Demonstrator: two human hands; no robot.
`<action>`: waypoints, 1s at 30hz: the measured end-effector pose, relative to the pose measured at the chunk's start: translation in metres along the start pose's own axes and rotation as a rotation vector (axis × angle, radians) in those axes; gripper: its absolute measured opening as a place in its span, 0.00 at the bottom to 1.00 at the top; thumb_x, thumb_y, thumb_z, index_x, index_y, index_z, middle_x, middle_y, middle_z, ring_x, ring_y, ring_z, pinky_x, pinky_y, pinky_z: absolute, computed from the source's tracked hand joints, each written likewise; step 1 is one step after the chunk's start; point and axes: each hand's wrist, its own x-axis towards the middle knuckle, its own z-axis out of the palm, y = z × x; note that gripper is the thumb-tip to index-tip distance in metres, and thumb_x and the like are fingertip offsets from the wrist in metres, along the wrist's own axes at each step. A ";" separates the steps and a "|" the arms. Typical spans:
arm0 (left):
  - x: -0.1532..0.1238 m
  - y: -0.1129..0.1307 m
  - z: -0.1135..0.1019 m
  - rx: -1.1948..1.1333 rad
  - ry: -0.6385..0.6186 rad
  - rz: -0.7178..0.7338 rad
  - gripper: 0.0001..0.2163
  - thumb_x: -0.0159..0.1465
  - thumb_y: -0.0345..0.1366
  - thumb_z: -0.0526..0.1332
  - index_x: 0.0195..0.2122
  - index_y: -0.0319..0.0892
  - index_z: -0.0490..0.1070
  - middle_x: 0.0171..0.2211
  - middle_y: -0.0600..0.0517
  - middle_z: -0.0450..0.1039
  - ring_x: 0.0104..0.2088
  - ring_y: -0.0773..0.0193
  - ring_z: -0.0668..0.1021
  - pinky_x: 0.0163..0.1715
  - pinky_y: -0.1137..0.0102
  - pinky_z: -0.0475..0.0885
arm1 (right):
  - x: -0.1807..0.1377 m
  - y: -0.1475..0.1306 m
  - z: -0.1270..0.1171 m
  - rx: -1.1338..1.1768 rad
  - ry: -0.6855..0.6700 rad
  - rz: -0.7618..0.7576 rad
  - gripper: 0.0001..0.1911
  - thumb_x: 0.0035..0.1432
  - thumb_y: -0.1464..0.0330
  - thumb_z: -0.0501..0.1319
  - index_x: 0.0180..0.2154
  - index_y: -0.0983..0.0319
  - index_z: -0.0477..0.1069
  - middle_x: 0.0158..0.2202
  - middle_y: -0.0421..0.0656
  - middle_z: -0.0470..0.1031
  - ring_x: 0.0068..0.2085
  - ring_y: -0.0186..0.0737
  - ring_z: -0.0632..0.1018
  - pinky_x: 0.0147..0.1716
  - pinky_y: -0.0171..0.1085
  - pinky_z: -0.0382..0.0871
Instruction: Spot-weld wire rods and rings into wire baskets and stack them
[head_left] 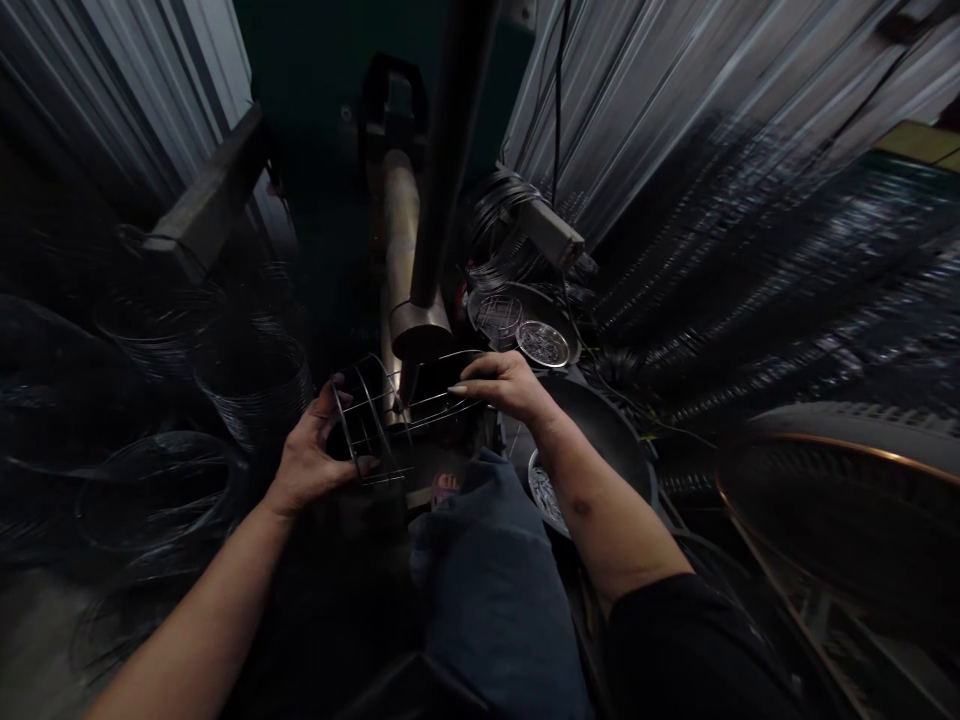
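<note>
A wire frame of thin metal rods and hoops sits around the lower tip of a spot-welding machine's electrodes. My left hand grips the frame's left end, thumb below and fingers above. At the right, my right hand pinches a thin metal wire between thumb and fingers; it runs left toward the frame. The upper electrode, a dark rod with a thick round block, comes down between my hands. Beneath it lies a brass-coloured lower arm. The exact contact point is dim.
Round dishes of small metal pieces stand on the right, beside a dark basin. Stacked wire hoops fill the left. A wooden beam juts in at upper left. Shiny bundled wire goods line the right wall.
</note>
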 end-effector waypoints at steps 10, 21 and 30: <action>0.003 0.001 0.002 -0.036 0.014 -0.045 0.53 0.37 0.39 0.76 0.64 0.47 0.53 0.53 0.46 0.66 0.55 0.50 0.70 0.60 0.51 0.58 | 0.003 -0.001 -0.001 -0.032 -0.015 0.010 0.14 0.38 0.59 0.70 0.23 0.64 0.77 0.21 0.39 0.71 0.25 0.33 0.70 0.25 0.33 0.61; 0.005 0.000 0.001 -0.031 -0.004 -0.105 0.53 0.38 0.39 0.76 0.65 0.45 0.51 0.52 0.43 0.68 0.54 0.47 0.71 0.58 0.48 0.61 | 0.008 0.003 -0.001 -0.086 -0.015 0.000 0.18 0.37 0.55 0.70 0.24 0.64 0.77 0.21 0.39 0.71 0.26 0.34 0.70 0.27 0.33 0.62; 0.004 0.009 0.002 -0.023 -0.009 -0.126 0.51 0.37 0.39 0.76 0.63 0.46 0.56 0.52 0.44 0.69 0.55 0.46 0.70 0.58 0.48 0.59 | 0.007 0.017 -0.002 -0.016 0.084 -0.111 0.14 0.38 0.59 0.70 0.25 0.62 0.77 0.26 0.40 0.73 0.30 0.34 0.71 0.33 0.34 0.64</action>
